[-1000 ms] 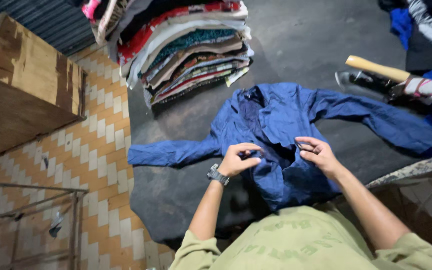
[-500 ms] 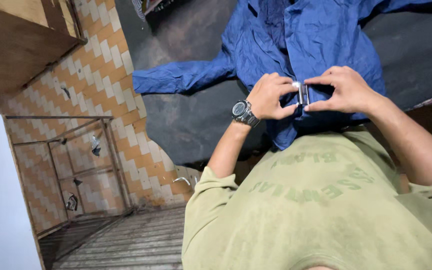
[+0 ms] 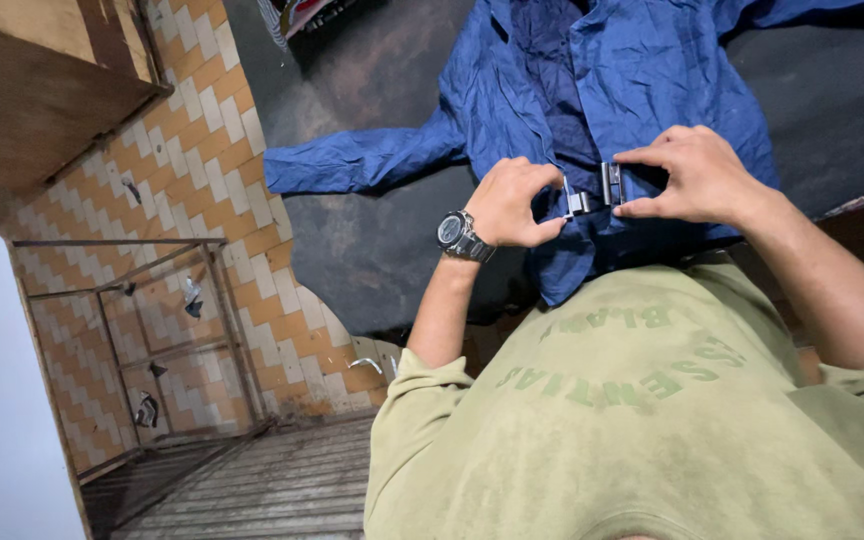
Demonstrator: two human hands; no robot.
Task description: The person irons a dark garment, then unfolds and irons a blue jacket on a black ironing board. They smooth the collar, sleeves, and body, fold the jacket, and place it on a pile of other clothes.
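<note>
Currently the crumpled blue long-sleeved cotton shirt point(image 3: 642, 80) lies spread front-up on the dark grey padded work surface point(image 3: 382, 230), one sleeve stretched toward the orange-and-cream tiled wall point(image 3: 222, 150). Left hand point(image 3: 508, 203) and right hand point(image 3: 694, 176) meet at the lower front edge, fingertips pinching a small shiny metal clip point(image 3: 595, 192) between them. Judgement: shirt laid out, unfolded; clip handling in progress, folding not begun.
</note>
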